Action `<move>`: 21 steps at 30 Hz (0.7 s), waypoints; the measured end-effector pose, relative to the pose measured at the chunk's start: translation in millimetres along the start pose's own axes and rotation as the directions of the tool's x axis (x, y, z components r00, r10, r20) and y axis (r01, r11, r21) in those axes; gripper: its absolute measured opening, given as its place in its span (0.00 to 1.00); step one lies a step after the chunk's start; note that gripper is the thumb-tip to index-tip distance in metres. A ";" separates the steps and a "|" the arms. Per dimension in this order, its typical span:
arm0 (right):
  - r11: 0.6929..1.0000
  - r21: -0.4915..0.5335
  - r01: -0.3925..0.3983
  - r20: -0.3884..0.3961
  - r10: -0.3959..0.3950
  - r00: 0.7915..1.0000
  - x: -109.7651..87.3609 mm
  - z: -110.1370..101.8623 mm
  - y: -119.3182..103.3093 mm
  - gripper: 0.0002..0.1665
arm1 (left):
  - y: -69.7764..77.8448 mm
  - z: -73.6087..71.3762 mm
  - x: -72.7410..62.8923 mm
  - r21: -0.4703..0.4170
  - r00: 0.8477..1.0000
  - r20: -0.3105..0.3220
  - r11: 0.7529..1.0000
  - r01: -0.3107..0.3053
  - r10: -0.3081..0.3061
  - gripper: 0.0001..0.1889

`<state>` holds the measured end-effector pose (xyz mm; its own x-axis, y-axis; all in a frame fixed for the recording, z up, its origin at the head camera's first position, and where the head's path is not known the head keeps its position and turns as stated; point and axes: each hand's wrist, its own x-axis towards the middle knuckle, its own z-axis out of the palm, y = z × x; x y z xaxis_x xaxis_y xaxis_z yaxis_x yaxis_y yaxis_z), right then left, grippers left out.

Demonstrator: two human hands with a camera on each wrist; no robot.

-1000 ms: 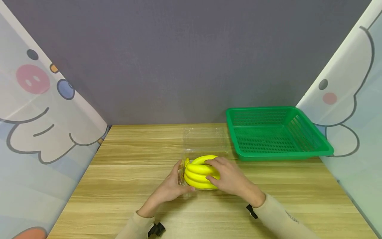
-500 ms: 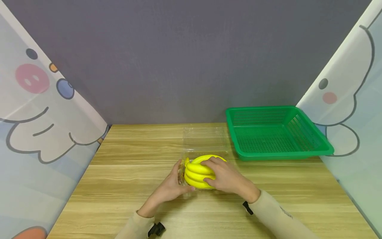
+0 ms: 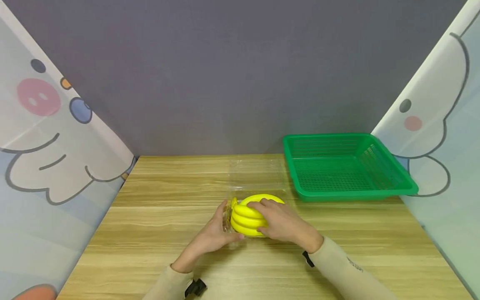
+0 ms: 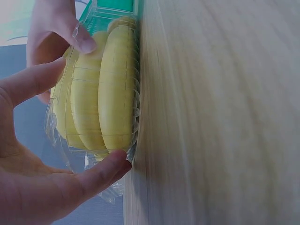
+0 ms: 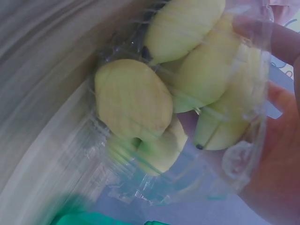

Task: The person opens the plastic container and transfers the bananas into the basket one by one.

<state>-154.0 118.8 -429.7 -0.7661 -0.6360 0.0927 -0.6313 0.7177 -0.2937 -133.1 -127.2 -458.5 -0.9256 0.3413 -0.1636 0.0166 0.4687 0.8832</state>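
Observation:
A bunch of yellow bananas (image 3: 245, 221) lies in a clear plastic clamshell box, whose lid (image 3: 256, 173) is folded back on the table. My left hand (image 3: 211, 235) holds the left end of the box, thumb at its front. From the right, my right hand (image 3: 283, 223) grips the bananas, its thumb in front and its fingers over the top. Through the box wall (image 5: 236, 161) in the right wrist view, a rounded pale-yellow piece (image 5: 133, 98) sits beside the banana tips; its kind cannot be told. The palm of the right hand is hidden in the head view.
A green plastic basket (image 3: 356, 193) stands at the back right of the wooden table (image 3: 150, 216), with nothing seen in it. A grey wall (image 3: 210, 83) rises behind the table, and printed cartoon panels flank both sides.
My right hand has slid a little left over the bananas, uncovering more of their right end. My left hand and the box stay about where they were.

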 end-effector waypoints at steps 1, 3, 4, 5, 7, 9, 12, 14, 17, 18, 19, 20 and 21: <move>1.000 -0.002 0.001 0.002 -0.001 1.000 -0.2 0.6 0.7 0.42 | 0.2 0.0 0.2 -0.004 1.000 0.003 1.000 -0.002 0.002 0.64; 1.000 -0.003 0.004 0.004 -0.004 1.000 -0.3 1.4 2.0 0.43 | 0.4 0.0 0.4 0.003 1.000 0.002 1.000 -0.002 0.002 0.64; 1.000 -0.003 0.009 0.003 -0.009 1.000 -0.1 1.6 2.6 0.44 | 0.3 0.1 0.6 0.007 1.000 -0.002 1.000 -0.001 0.001 0.64; 1.000 -0.003 0.012 0.004 -0.012 1.000 0.0 1.5 2.9 0.44 | 0.2 0.1 0.7 0.010 1.000 -0.005 1.000 0.001 -0.001 0.64; 1.000 -0.001 0.018 0.006 -0.018 1.000 0.4 1.8 3.7 0.45 | -0.2 0.1 0.7 0.017 1.000 -0.011 1.000 0.004 -0.004 0.65; 1.000 0.006 0.023 0.008 -0.023 1.000 1.0 1.9 4.2 0.45 | -0.6 0.2 0.7 0.022 1.000 -0.013 1.000 0.005 -0.005 0.65; 1.000 0.011 0.023 0.016 -0.024 1.000 1.3 2.4 4.8 0.46 | -1.0 0.6 0.9 0.028 1.000 -0.013 1.000 0.003 -0.003 0.65; 1.000 0.014 0.025 0.020 -0.025 0.999 1.7 2.9 5.4 0.45 | -1.0 0.8 0.9 0.029 1.000 -0.010 1.000 0.000 0.000 0.64; 0.999 0.027 0.021 0.026 -0.022 0.999 2.5 3.5 6.3 0.45 | -0.9 0.9 0.9 0.029 1.000 -0.007 1.000 -0.002 0.002 0.64; 0.999 0.035 0.017 0.027 -0.018 0.999 3.0 3.7 6.8 0.44 | -0.9 0.8 0.8 0.030 1.000 -0.006 1.000 -0.002 0.002 0.64; 0.999 0.046 0.012 0.028 -0.013 1.000 3.5 3.8 7.3 0.44 | -0.8 0.6 0.7 0.030 1.000 -0.006 1.000 -0.001 0.001 0.64; 0.998 0.057 0.005 0.030 -0.006 1.000 3.9 3.7 7.7 0.44 | -0.7 0.4 0.6 0.031 1.000 -0.007 1.000 0.002 -0.002 0.64; 0.998 0.069 -0.002 0.032 0.000 0.999 4.3 3.5 8.1 0.44 | -0.7 0.2 0.5 0.030 1.000 -0.007 1.000 0.004 -0.004 0.64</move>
<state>-162.0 120.9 -435.0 -0.7616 -0.6450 0.0625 -0.6202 0.6977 -0.3584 -133.5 -127.1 -459.4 -0.9284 0.3335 -0.1640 0.0242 0.4946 0.8688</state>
